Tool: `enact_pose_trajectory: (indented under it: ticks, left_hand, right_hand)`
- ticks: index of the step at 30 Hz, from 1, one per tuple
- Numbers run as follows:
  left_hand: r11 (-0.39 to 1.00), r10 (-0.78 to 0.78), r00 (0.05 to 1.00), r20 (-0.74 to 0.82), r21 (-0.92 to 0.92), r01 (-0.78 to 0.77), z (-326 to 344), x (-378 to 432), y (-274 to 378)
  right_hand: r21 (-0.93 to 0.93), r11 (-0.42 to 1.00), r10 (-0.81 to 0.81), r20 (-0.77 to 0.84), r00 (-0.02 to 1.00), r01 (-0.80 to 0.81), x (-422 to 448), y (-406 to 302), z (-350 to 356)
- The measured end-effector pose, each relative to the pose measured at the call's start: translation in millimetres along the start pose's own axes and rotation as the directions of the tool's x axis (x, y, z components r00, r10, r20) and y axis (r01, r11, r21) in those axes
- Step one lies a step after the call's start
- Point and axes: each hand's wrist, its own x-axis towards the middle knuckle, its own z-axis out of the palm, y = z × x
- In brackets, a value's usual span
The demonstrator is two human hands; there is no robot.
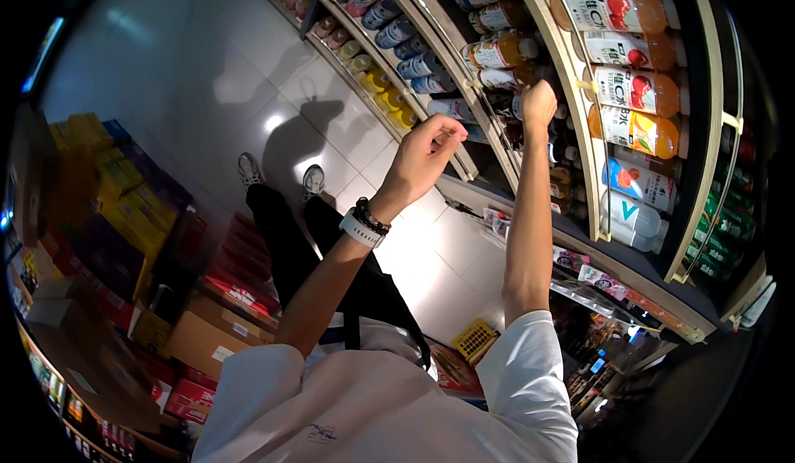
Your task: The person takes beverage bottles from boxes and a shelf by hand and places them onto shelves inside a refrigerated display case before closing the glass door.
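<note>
My right hand [539, 107] reaches to a middle shelf with its fingers curled, right against a bottle with a pale label [517, 106]. The hand's own back hides whether the fingers grip the bottle's cap end. Just above it lie orange-coloured drink bottles [494, 53]. My left hand [428, 152] hovers in front of the shelf edge [459, 78], fingers loosely bent, and nothing shows in it. A white watch [362, 228] and a dark beaded bracelet [372, 214] circle the left wrist.
Vitamin drink bottles [633, 84] line the shelf at right, behind a metal guard rail [599, 121]. Yellow-capped bottles [391, 99] fill a shelf further off. Cardboard boxes [211, 332] and yellow cartons [133, 214] are stacked at left. A yellow basket [473, 339] stands by my right side.
</note>
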Motion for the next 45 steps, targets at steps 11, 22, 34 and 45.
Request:
enact_pose_trajectory:
  ticks: [11, 22, 34, 45]
  left_hand:
    - [1.000, -0.011, 1.000, 0.027, 0.013, 0.011, 1, -10, -12]
    - [0.999, -0.009, 0.998, 0.068, 0.042, 0.006, 9, 22, -20]
    - [0.998, -0.034, 0.994, 0.103, 0.057, 0.028, 7, 7, -25]
    - [0.991, -0.089, 0.993, 0.076, 0.107, 0.081, -3, -12, -17]
  right_hand:
    - [-0.021, 0.985, -0.166, 0.095, 0.982, 0.169, 28, 34, 20]
    - [-0.084, 0.969, -0.232, -0.003, 0.973, 0.231, 30, 33, 29]
    - [0.014, 0.991, 0.113, 0.425, 0.898, -0.131, 25, 1, -23]
    - [0.210, 0.962, 0.120, 0.245, 0.962, -0.174, 6, -5, -27]
